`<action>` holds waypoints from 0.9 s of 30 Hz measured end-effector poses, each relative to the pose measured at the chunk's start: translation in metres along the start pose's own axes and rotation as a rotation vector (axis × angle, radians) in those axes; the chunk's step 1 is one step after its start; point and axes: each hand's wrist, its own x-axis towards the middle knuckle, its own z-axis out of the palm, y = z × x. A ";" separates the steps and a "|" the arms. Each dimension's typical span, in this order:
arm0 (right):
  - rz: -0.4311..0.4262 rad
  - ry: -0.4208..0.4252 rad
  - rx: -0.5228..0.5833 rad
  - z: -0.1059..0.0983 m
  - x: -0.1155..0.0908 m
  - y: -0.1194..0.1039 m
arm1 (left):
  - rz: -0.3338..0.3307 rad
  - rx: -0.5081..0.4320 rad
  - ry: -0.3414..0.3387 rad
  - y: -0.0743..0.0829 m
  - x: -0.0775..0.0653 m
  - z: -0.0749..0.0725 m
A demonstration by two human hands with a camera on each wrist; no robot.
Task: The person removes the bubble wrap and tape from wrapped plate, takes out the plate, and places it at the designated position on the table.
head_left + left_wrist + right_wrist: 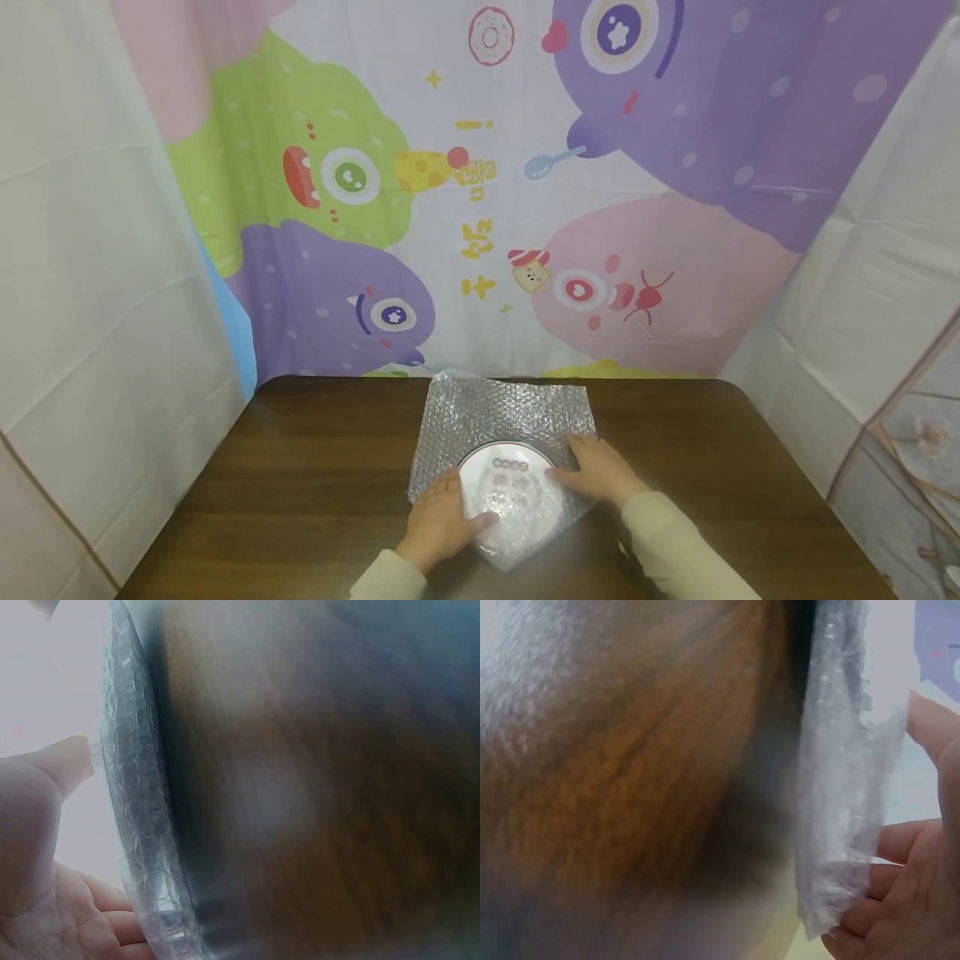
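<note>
A round white plate (pixel 536 465) with a dark rim and printed lettering lies on a sheet of bubble wrap (pixel 483 412). A near part of the sheet is folded over the plate's lower face. My left hand (pixel 441 521) holds the plate's left side through the wrap, thumb on top, fingers along the edge. On the right, my right hand (pixel 603 471) grips the wrap at the plate's edge, its thumb by the rim. Both wrist views show the wrapped edge (pixel 146 795) from the side; the fingertips are partly hidden behind the wrap (pixel 840 795).
Beneath everything is a dark brown wooden table (pixel 285 492). A small dark object with a yellow-green part (pixel 622 550) lies partly hidden beside the right sleeve. A curtain (pixel 480 333) with cartoon figures hangs behind the table's far edge, and pale cloth hangs at both sides.
</note>
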 end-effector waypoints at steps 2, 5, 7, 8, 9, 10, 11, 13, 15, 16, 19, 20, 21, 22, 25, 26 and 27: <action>-0.018 0.022 -0.007 -0.002 0.000 -0.001 | 0.003 -0.001 0.002 0.000 0.000 0.000; -0.051 0.073 -0.004 -0.004 0.000 -0.003 | 0.010 -0.003 0.007 -0.001 0.000 0.000; -0.067 0.102 0.011 -0.007 -0.001 -0.007 | 0.013 -0.006 0.008 -0.001 0.001 -0.001; -0.068 0.110 0.027 -0.008 -0.002 -0.009 | 0.014 -0.010 0.007 -0.001 0.001 -0.001; -0.073 0.120 0.043 -0.009 -0.003 -0.011 | 0.016 -0.013 0.006 -0.002 0.001 -0.001; -0.076 0.127 0.062 -0.010 -0.004 -0.014 | 0.016 -0.015 0.004 -0.002 0.001 -0.001; -0.083 0.133 0.081 -0.011 -0.004 -0.016 | 0.019 -0.018 0.003 -0.002 0.001 -0.001; -0.089 0.134 0.123 -0.012 -0.006 -0.022 | 0.019 -0.024 -0.001 -0.003 0.002 -0.002; -0.109 0.136 0.156 -0.012 -0.006 -0.027 | 0.023 -0.028 -0.003 -0.003 0.002 -0.002; -0.121 0.130 0.172 -0.011 -0.007 -0.029 | 0.022 -0.030 -0.006 -0.004 0.003 -0.002; -0.165 0.123 0.180 -0.009 -0.007 -0.035 | 0.033 -0.038 -0.004 -0.005 0.003 -0.003; -0.181 0.122 0.170 -0.008 -0.008 -0.036 | 0.038 -0.039 -0.002 -0.005 0.003 -0.003; -0.197 0.122 0.160 -0.007 -0.008 -0.038 | 0.043 -0.041 0.000 -0.006 0.003 -0.003; -0.209 0.121 0.153 -0.005 -0.008 -0.038 | 0.046 -0.042 -0.001 -0.006 0.003 -0.003; -0.230 0.128 0.120 -0.002 -0.009 -0.040 | 0.055 -0.042 -0.003 -0.007 0.002 -0.003; -0.229 0.129 0.111 0.000 -0.010 -0.041 | 0.057 -0.045 -0.005 -0.007 0.002 -0.004; -0.225 0.129 0.112 0.001 -0.010 -0.041 | 0.059 -0.048 -0.008 -0.008 0.002 -0.004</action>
